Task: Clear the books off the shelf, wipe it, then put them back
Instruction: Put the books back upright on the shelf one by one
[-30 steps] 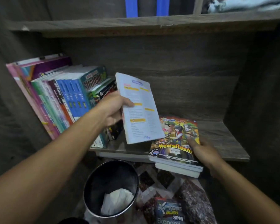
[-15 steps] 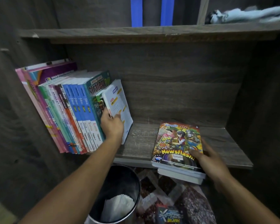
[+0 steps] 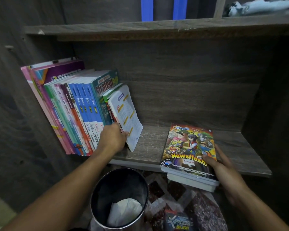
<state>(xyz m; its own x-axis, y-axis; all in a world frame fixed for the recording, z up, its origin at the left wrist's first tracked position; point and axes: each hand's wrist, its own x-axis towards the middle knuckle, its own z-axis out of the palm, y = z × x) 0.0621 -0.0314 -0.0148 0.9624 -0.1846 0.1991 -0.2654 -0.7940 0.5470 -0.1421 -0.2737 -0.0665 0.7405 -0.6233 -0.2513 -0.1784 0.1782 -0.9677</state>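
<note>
Left hand (image 3: 113,139) fingers (image 3: 125,134) curl round the lower front edge of the white book (image 3: 126,112), grasping it; thumb side is hidden behind the hand. The white book stands on the shelf (image 3: 150,145), tilted left, its top leaning on the row of books (image 3: 77,110). The row stands spine-out at the shelf's left end, leaning on the left wall, and the hand's back touches the row's lower spines. Right hand (image 3: 223,170) thumb (image 3: 207,158) presses on the cover of the Newsflash book (image 3: 188,145) near its front right corner. The other fingers run down the right side and under, mostly hidden, so it is a pinch grasp. The Newsflash book lies flat on top of a stack (image 3: 190,181) of thinner books at the shelf's front edge, right of centre, and the stack's near end overhangs that edge. Bare shelf lies between white book and stack, well apart. Below the front edge is a round dark bin (image 3: 117,184) with crumpled paper (image 3: 123,212) inside. An Xpress book (image 3: 178,221) lies on the patterned floor beside the bin. The upper shelf (image 3: 157,28) carries a pale cloth (image 3: 264,5) at its right end.
</note>
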